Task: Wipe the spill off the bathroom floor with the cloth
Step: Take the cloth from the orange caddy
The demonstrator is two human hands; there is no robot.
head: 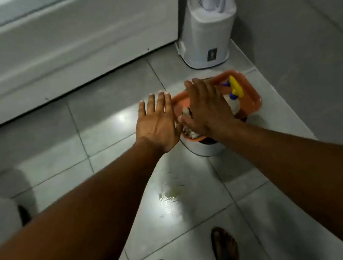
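Observation:
A small yellowish wet spill lies on the grey tiled floor between my forearms. Beyond it an orange tray rests on a white bucket. A crumpled pale cloth shows in the tray, mostly hidden behind my hands. My left hand hovers flat with fingers spread, just left of the tray, holding nothing. My right hand is stretched flat over the tray above the cloth, fingers extended, holding nothing.
A spray bottle with a yellow and blue trigger stands in the tray. A white bathtub panel runs along the back. A white bin with a brush holder stands by the grey wall. My bare feet are below.

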